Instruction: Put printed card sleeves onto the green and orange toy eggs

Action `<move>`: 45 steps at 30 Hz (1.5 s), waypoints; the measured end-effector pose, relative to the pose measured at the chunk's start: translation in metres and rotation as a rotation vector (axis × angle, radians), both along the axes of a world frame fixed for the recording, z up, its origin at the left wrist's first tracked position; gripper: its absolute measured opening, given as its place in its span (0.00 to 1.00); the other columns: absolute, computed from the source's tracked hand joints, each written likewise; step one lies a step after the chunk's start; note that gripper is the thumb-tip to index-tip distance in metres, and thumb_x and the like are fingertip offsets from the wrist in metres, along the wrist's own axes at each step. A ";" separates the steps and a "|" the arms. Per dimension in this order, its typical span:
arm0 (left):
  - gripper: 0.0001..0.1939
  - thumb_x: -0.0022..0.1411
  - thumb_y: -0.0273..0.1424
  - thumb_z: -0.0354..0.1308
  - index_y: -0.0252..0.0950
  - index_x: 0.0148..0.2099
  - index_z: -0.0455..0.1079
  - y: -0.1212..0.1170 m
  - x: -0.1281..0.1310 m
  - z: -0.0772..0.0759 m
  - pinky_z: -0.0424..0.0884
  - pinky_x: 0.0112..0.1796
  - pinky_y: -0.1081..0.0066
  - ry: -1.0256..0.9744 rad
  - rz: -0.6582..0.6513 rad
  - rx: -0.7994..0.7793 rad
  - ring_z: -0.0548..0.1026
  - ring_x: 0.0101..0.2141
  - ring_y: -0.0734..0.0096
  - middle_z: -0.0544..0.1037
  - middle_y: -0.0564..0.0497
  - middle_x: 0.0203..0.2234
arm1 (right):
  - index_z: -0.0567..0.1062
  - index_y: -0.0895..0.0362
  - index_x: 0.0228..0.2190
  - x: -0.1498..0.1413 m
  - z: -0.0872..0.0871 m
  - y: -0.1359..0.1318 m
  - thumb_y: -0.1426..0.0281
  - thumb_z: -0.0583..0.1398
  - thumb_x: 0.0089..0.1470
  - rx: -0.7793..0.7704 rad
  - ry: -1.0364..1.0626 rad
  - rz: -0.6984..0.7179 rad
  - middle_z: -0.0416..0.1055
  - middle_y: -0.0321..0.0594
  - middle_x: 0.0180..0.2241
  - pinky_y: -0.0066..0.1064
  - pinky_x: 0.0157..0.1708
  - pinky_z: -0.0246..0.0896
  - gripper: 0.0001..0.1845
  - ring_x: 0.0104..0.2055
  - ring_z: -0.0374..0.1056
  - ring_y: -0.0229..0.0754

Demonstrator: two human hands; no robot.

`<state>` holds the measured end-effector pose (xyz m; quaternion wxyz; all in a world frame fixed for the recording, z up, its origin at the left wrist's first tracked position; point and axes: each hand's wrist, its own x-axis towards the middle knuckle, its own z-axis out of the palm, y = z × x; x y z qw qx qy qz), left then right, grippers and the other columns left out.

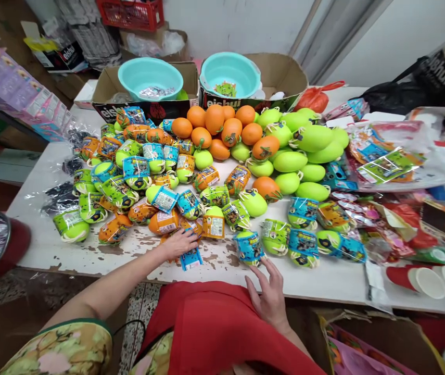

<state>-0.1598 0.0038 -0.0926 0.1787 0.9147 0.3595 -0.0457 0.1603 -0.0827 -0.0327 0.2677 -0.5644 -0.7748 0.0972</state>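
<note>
My left hand (180, 243) lies with its fingers stretched over a blue printed sleeve (191, 259) and orange pieces near the table's front edge. Just right of the middle, my right hand (269, 292) has thumb and fingers apart. Its fingertips are at the lower edge of a blue-sleeved green toy egg (248, 248); they appear to touch it without gripping. Around my hands lie several green and orange eggs in printed sleeves, among them an orange-sleeved one (213, 223) and a green-sleeved one (276, 237).
Bare orange eggs (214, 120) and bare green eggs (312, 139) are heaped behind. Two turquoise basins (150, 70) rest on cardboard boxes (105, 83) at the back. To the right are packets in a clear bag (392, 161) and paper cups (429, 283). A red bucket (20, 242) stands left.
</note>
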 end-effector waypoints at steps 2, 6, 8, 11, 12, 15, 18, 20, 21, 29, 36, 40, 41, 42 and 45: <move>0.11 0.62 0.26 0.49 0.42 0.44 0.69 -0.001 0.000 0.000 0.55 0.48 0.60 -0.010 0.000 -0.012 0.64 0.47 0.61 0.73 0.47 0.40 | 0.69 0.54 0.45 0.000 0.002 0.002 0.69 0.57 0.55 -0.027 0.005 0.036 0.58 0.50 0.54 0.51 0.53 0.57 0.15 0.59 0.53 0.55; 0.08 0.61 0.26 0.51 0.40 0.39 0.71 -0.004 0.001 0.000 0.55 0.47 0.61 -0.015 0.035 -0.043 0.65 0.45 0.59 0.74 0.45 0.36 | 0.69 0.54 0.44 -0.002 0.006 0.001 0.70 0.57 0.55 -0.055 0.027 0.116 0.59 0.50 0.53 0.51 0.52 0.58 0.13 0.58 0.54 0.54; 0.09 0.61 0.26 0.51 0.41 0.42 0.70 -0.005 0.001 0.001 0.55 0.48 0.62 -0.031 0.056 -0.056 0.64 0.48 0.60 0.72 0.45 0.42 | 0.69 0.54 0.44 -0.001 0.005 -0.001 0.71 0.56 0.55 -0.065 0.042 0.128 0.59 0.50 0.53 0.51 0.52 0.59 0.13 0.58 0.54 0.54; 0.15 0.59 0.28 0.55 0.46 0.49 0.67 -0.004 0.002 0.002 0.54 0.49 0.63 -0.060 0.084 -0.077 0.61 0.51 0.60 0.70 0.48 0.48 | 0.69 0.54 0.45 -0.001 0.002 -0.006 0.71 0.57 0.55 -0.101 0.058 0.139 0.59 0.50 0.53 0.51 0.52 0.59 0.14 0.58 0.55 0.54; 0.17 0.57 0.29 0.58 0.46 0.49 0.67 -0.003 0.002 0.003 0.54 0.49 0.63 -0.066 0.095 -0.085 0.62 0.50 0.60 0.70 0.48 0.47 | 0.69 0.54 0.44 -0.002 0.000 -0.009 0.71 0.56 0.55 -0.120 0.064 0.149 0.60 0.50 0.53 0.51 0.51 0.60 0.13 0.57 0.56 0.53; 0.14 0.53 0.30 0.61 0.43 0.43 0.69 0.000 0.004 0.003 0.55 0.47 0.63 -0.078 0.129 -0.110 0.64 0.46 0.59 0.73 0.48 0.39 | 0.69 0.54 0.43 -0.006 -0.004 -0.015 0.72 0.56 0.56 -0.191 0.102 0.185 0.64 0.49 0.49 0.47 0.49 0.63 0.11 0.53 0.61 0.50; 0.06 0.53 0.28 0.60 0.41 0.36 0.70 -0.001 0.006 0.007 0.55 0.47 0.63 -0.098 0.166 -0.123 0.65 0.44 0.59 0.73 0.47 0.37 | 0.70 0.55 0.41 -0.011 -0.006 -0.018 0.72 0.55 0.56 -0.250 0.142 0.185 0.68 0.48 0.45 0.43 0.46 0.65 0.10 0.48 0.64 0.48; 0.04 0.53 0.26 0.59 0.40 0.34 0.70 -0.003 0.009 0.011 0.55 0.47 0.62 -0.121 0.193 -0.133 0.64 0.45 0.58 0.72 0.46 0.39 | 0.71 0.55 0.40 -0.014 -0.007 -0.019 0.72 0.55 0.56 -0.281 0.157 0.170 0.69 0.47 0.44 0.42 0.46 0.65 0.10 0.48 0.65 0.47; 0.04 0.54 0.25 0.58 0.40 0.33 0.70 -0.004 0.010 0.013 0.55 0.47 0.62 -0.135 0.209 -0.143 0.65 0.45 0.58 0.72 0.46 0.38 | 0.71 0.55 0.41 -0.015 -0.007 -0.019 0.72 0.55 0.56 -0.298 0.166 0.164 0.69 0.47 0.44 0.41 0.46 0.65 0.10 0.47 0.65 0.47; 0.02 0.54 0.29 0.55 0.37 0.30 0.68 -0.001 0.017 0.027 0.60 0.39 0.65 -0.272 0.644 -0.270 0.69 0.33 0.64 0.72 0.51 0.25 | 0.73 0.55 0.39 -0.020 -0.013 -0.015 0.66 0.56 0.55 -0.561 0.382 0.077 0.72 0.45 0.39 0.41 0.44 0.65 0.11 0.43 0.68 0.47; 0.15 0.56 0.40 0.51 0.34 0.27 0.66 -0.011 0.050 0.065 0.57 0.25 0.74 -0.541 0.929 -0.419 0.64 0.23 0.72 0.66 0.57 0.19 | 0.73 0.56 0.44 -0.066 0.009 0.024 0.52 0.63 0.43 -1.205 1.021 -0.180 0.74 0.45 0.41 0.36 0.35 0.68 0.30 0.42 0.71 0.48; 0.15 0.55 0.41 0.52 0.35 0.24 0.64 -0.016 0.069 0.077 0.56 0.26 0.74 -0.650 0.975 -0.438 0.62 0.24 0.73 0.64 0.57 0.19 | 0.75 0.60 0.27 -0.086 0.012 0.046 0.50 0.66 0.35 -1.189 1.121 -0.237 0.74 0.39 0.24 0.30 0.28 0.65 0.25 0.28 0.71 0.41; 0.16 0.55 0.42 0.52 0.35 0.23 0.63 -0.016 0.072 0.078 0.55 0.26 0.74 -0.666 0.985 -0.446 0.62 0.24 0.74 0.63 0.57 0.18 | 0.72 0.60 0.23 -0.088 0.011 0.049 0.50 0.66 0.34 -1.163 1.116 -0.263 0.71 0.37 0.20 0.29 0.26 0.64 0.25 0.24 0.69 0.39; 0.18 0.56 0.43 0.51 0.35 0.22 0.61 -0.015 0.075 0.077 0.54 0.25 0.74 -0.680 0.995 -0.458 0.60 0.23 0.74 0.62 0.57 0.17 | 0.69 0.59 0.20 -0.089 0.010 0.051 0.49 0.66 0.33 -1.137 1.108 -0.287 0.69 0.35 0.18 0.29 0.24 0.63 0.25 0.21 0.66 0.37; 0.21 0.56 0.45 0.49 0.36 0.19 0.59 -0.011 0.078 0.074 0.52 0.24 0.74 -0.719 1.016 -0.508 0.58 0.21 0.75 0.59 0.58 0.15 | 0.63 0.57 0.17 -0.086 0.008 0.053 0.48 0.66 0.32 -1.067 1.087 -0.331 0.65 0.32 0.15 0.30 0.21 0.61 0.27 0.17 0.62 0.36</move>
